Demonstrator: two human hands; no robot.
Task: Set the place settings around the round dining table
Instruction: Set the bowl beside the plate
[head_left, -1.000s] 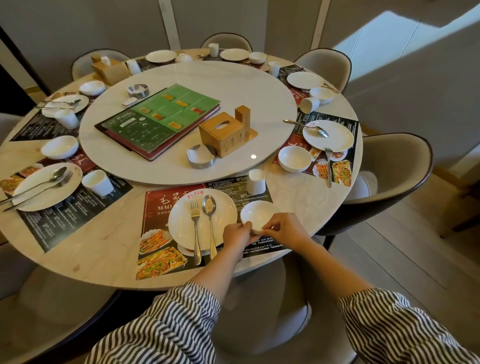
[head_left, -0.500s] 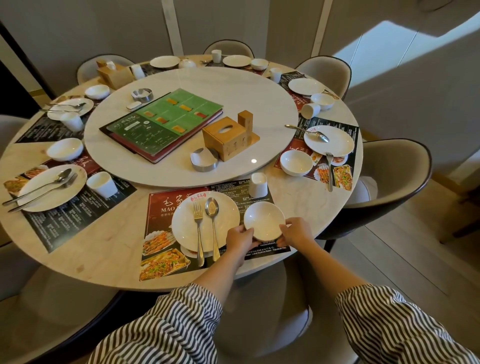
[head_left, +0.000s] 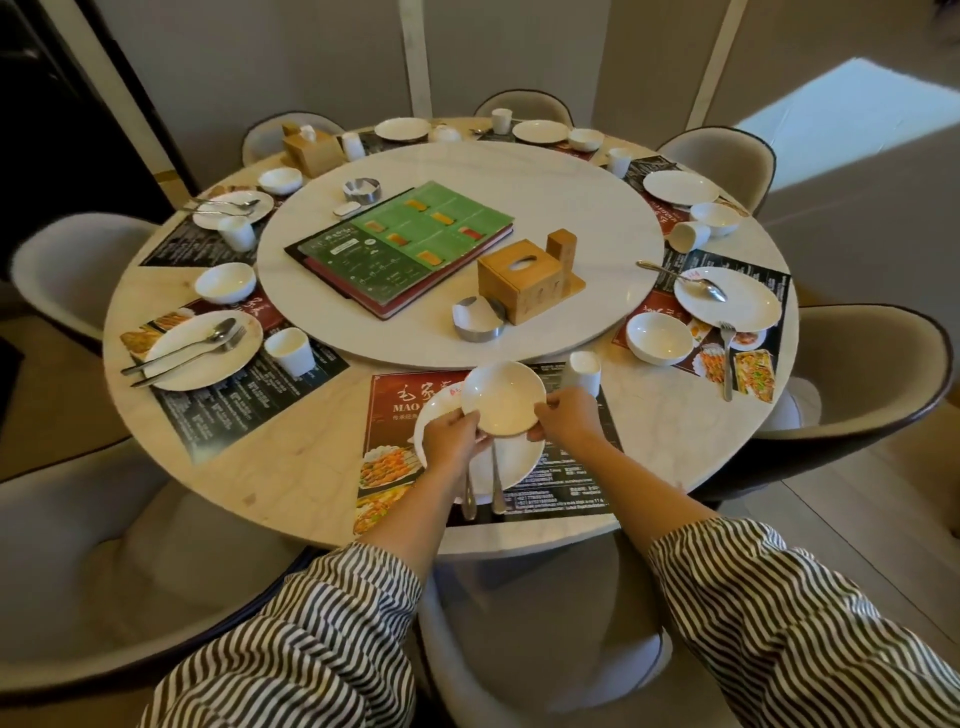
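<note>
A small white bowl is lifted and tilted above the near place setting. My left hand grips its left rim and my right hand grips its right rim. Under it lies a white plate on a printed placemat, with a fork and a spoon whose heads are hidden by the bowl and my left hand. A white cup stands just right of the bowl.
The round marble table carries several other settings with plates, bowls and cups. Its turntable holds a green menu, a wooden tissue box and metal ashtrays. Padded chairs ring the table; one chair stands right below my arms.
Both hands have lifted the bowl off the placemat and carried it left and up, over the plate. The camera view has pulled back and tilted up.
</note>
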